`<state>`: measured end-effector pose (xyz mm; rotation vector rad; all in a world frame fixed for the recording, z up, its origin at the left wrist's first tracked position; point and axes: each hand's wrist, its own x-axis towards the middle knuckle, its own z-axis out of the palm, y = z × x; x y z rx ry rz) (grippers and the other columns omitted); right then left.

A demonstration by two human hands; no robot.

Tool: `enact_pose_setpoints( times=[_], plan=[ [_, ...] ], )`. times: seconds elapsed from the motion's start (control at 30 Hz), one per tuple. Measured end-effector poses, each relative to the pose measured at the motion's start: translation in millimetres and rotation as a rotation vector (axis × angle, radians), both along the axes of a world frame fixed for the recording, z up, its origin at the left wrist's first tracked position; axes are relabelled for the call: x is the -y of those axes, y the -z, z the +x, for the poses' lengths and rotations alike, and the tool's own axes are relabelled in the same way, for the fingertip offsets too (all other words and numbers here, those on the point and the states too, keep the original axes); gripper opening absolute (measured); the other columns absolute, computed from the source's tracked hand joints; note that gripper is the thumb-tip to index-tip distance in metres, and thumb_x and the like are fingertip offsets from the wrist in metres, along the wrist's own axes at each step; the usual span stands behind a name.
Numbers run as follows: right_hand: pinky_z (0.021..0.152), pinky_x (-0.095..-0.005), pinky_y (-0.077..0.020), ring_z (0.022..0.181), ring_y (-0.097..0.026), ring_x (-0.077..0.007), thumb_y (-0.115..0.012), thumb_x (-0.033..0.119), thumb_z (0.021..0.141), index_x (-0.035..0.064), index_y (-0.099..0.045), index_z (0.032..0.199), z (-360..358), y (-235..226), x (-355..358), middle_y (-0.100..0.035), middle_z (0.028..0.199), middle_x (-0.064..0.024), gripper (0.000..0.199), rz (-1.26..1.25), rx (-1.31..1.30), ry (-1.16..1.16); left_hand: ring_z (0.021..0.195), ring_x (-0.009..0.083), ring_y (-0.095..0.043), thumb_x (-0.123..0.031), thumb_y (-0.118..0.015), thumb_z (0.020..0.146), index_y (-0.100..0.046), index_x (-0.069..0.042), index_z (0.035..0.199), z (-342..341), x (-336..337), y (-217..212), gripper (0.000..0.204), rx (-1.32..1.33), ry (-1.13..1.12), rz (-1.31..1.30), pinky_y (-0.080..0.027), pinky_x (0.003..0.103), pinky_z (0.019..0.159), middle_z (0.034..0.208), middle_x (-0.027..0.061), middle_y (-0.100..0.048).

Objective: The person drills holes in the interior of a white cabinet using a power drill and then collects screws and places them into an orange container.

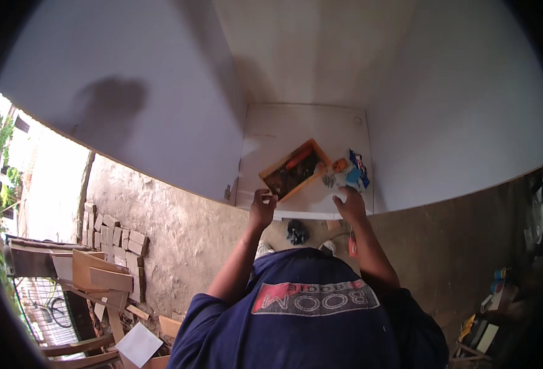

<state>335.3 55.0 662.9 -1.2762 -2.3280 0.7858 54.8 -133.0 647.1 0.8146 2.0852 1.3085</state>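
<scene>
left hand (pixel 261 212), at the orange tray's (pixel 320 153) near-left corner: fingers curled; whether clamped on anything cannot be told. right hand (pixel 350 208), right of the tray: thumb and fingers apart. clear bag (pixel 342 181), just right of the tray: probably light, soft, slippery; gather its neck. tray, askew on the white panel (pixel 262 126): likely stiff, weighted by contents; grasp opposite rims.
</scene>
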Motion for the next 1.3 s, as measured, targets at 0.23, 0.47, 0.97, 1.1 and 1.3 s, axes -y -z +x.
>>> enact_pose_setpoints(
  times=[0.23,0.47,0.97,1.1,1.3],
  plan=[
    [0.090,-0.0458,-0.0558,0.100,-0.070,-0.0361,-0.073,0.006,0.090,0.0045,-0.075,0.102,-62.1,-72.0,26.9,-0.074,0.102,-0.0148,0.012,0.235,-0.318,-0.174,0.093,0.0224,-0.077,-0.027,-0.064,0.106,-0.042,-0.002,0.154,4.6,9.1,-17.7,0.059,0.180,0.080,-0.037,-0.059,0.035,0.072,0.113,0.0154,-0.075],
    [0.089,-0.0475,-0.0561,0.095,-0.072,-0.0365,-0.069,0.013,0.092,0.0104,-0.077,0.113,-148.4,-59.2,-19.7,-0.075,0.105,-0.0174,0.023,0.138,0.031,-0.519,0.095,0.0207,-0.076,-0.021,-0.057,0.107,-0.032,-0.007,0.164,3.9,3.1,-22.3,0.064,0.163,0.154,0.023,-0.060,0.035,0.075,0.115,0.0130,-0.076],
    [0.084,-0.0487,-0.0601,0.095,-0.076,-0.0353,-0.073,0.022,0.082,0.0143,-0.071,0.124,-185.1,-61.1,-43.4,-0.077,0.097,-0.0162,0.043,0.098,0.736,-0.608,0.128,0.0433,-0.064,-0.018,-0.056,0.105,-0.031,-0.004,0.164,16.6,4.0,-37.6,0.065,0.157,0.035,-0.062,-0.054,0.046,0.100,0.140,0.0274,-0.065],
    [0.082,-0.0500,-0.0599,0.094,-0.075,-0.0392,-0.070,0.016,0.082,0.0109,-0.071,0.121,-202.7,-44.1,-29.0,-0.076,0.096,-0.0187,0.039,0.005,0.470,-0.660,0.115,0.0431,-0.071,-0.018,-0.056,0.105,-0.033,-0.004,0.164,15.1,0.5,-45.6,0.064,0.166,0.049,-0.042,-0.057,0.046,0.093,0.141,0.0268,-0.065],
    [0.088,-0.0533,-0.0572,0.099,-0.073,-0.0407,-0.068,0.014,0.084,0.0105,-0.070,0.120,-206.7,-35.3,-26.6,-0.076,0.100,-0.0186,0.036,-0.107,0.402,-0.754,0.103,0.0372,-0.077,-0.017,-0.057,0.106,-0.032,-0.004,0.164,9.1,5.7,-45.8,0.065,0.199,0.043,-0.109,-0.059,0.043,0.088,0.141,0.0247,-0.065]
  ],
)
